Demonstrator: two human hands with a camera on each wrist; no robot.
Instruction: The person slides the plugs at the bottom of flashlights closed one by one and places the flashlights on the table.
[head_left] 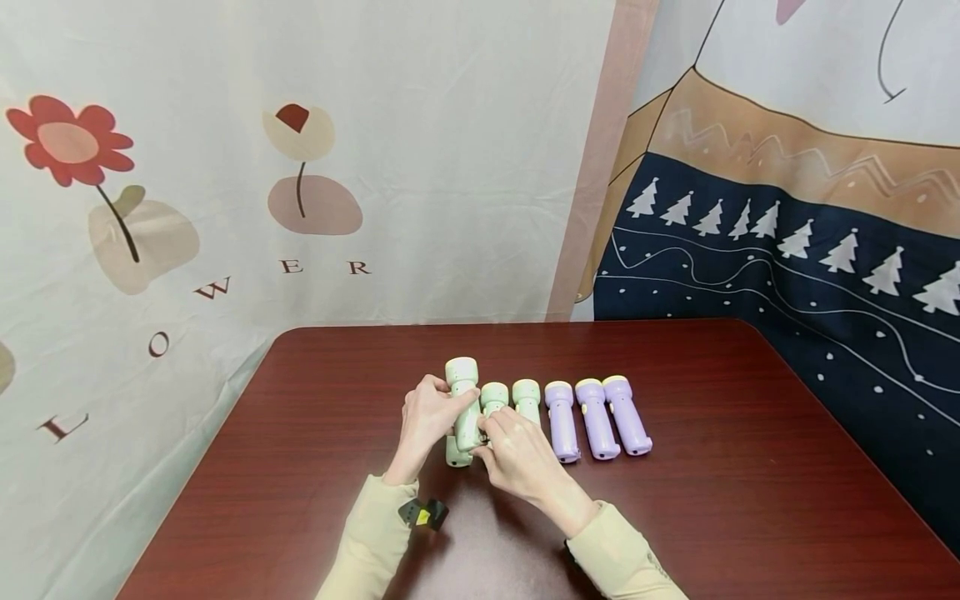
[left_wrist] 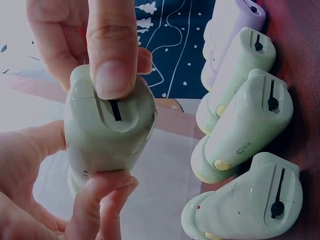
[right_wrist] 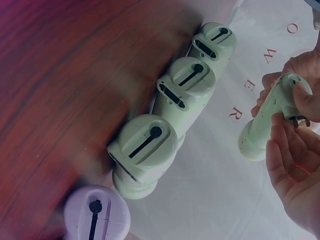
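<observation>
My left hand [head_left: 432, 414] grips a pale green flashlight [head_left: 462, 375] by its body, above the table, with its wide head pointing away from me. At its near end, my right hand [head_left: 519, 457] pinches the tail, the thumb pressing over the slotted slider in the left wrist view. Metal plug prongs [right_wrist: 300, 120] stick out at the tail in the right wrist view. Below and beside the held one, three more green flashlights [left_wrist: 250, 117] lie in a row, each with a black slider in a slot; my hands partly cover them in the head view.
Three purple flashlights [head_left: 598, 421] continue the row to the right on the dark red wooden table [head_left: 720, 500]. Behind the table's far edge hang a white cloth with flower prints [head_left: 450, 167] and a navy cloth with white trees [head_left: 750, 275].
</observation>
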